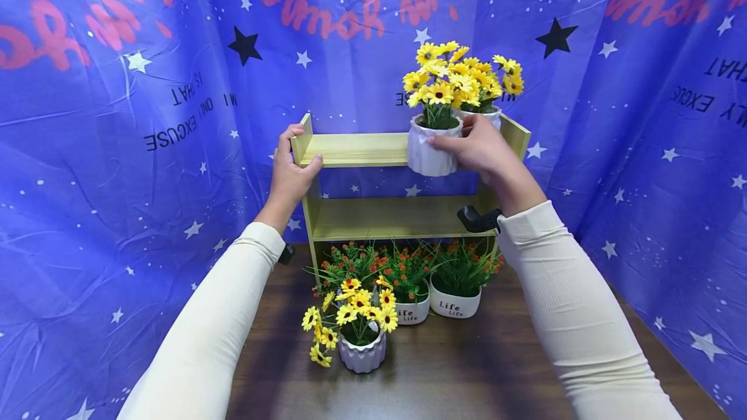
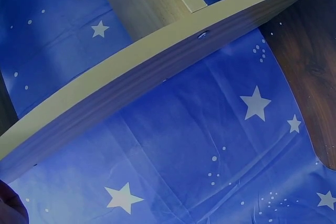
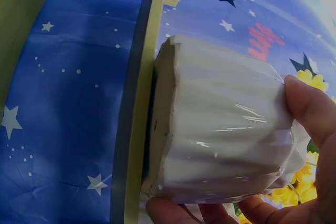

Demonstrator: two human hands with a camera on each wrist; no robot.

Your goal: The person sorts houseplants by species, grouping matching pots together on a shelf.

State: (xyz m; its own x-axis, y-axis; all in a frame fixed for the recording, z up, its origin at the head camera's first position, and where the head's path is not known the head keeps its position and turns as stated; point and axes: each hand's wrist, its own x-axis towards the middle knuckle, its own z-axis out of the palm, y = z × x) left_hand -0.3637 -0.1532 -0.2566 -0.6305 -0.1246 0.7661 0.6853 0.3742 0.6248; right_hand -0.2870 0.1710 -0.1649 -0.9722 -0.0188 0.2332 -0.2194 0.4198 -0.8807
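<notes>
While the right hand [image 1: 480,151] pinches a white pot [image 1: 429,146] at the top shelf edge [image 1: 357,163], the pot's base [image 3: 161,106] could catch there, or its blooms [image 1: 438,86] could snag and tip the rear pot [image 1: 495,118]. Left hand [image 1: 290,177] grips the rack [image 1: 397,218] by its side; if that slackens, the rack may shift. Count: 3 yellow-flowered pots [image 1: 363,352] (1 held, 1 shelved, 1 on the surface [image 1: 438,371]), 3 red-flowered plants [image 1: 408,271], 1 rack.

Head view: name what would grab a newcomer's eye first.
The bright yellow flowers in the white pot held by the right hand stand out first, near the top of the wooden rack. Another pot of yellow flowers stands lower, on the brown table. Behind everything hangs a vivid blue, star-printed curtain.
</notes>
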